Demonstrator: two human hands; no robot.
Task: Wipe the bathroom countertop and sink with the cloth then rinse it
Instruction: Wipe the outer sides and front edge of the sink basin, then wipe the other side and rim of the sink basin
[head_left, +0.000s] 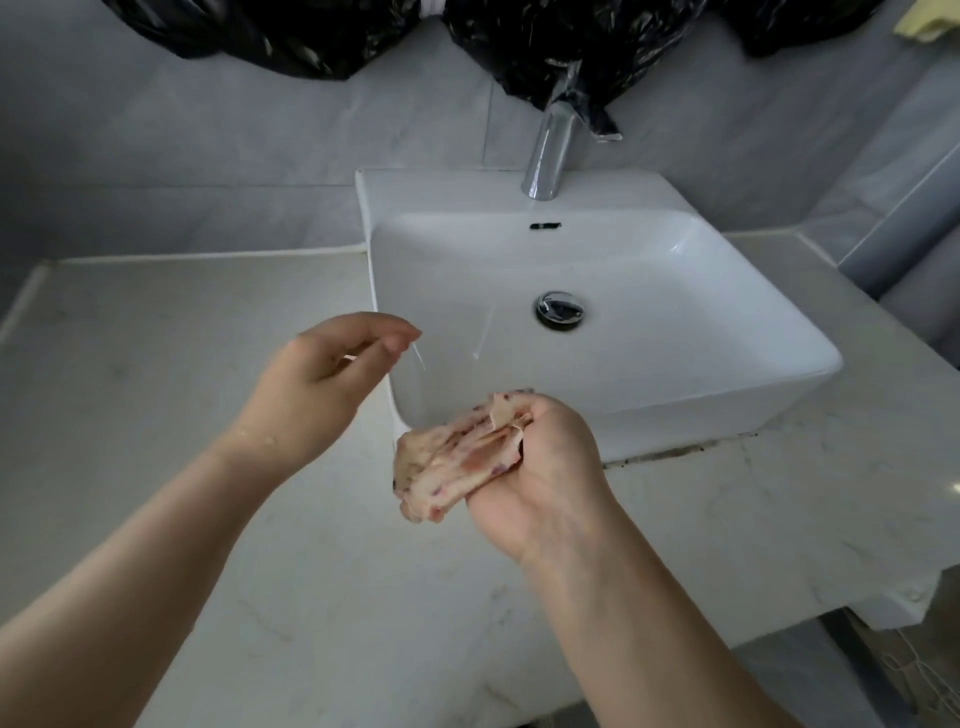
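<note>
A white square sink (779, 364) sits on a pale marble countertop (156, 364), with a chrome faucet (548, 156) at its back and a chrome drain (560, 308) in the basin. A thin stream of water falls from the faucet. My right hand (540, 467) grips a wet, bunched, cream cloth with pink marks (457, 457) just in front of the sink's near left corner, above the counter. My left hand (322, 374) hovers beside the sink's left wall, fingers loosely curled and holding nothing, with water drops flying off them.
Black plastic bags (545, 41) hang on the grey tiled wall above the faucet. Something yellow (930, 23) shows at the top right corner. The countertop's front edge has a broken corner (930, 597) at the right.
</note>
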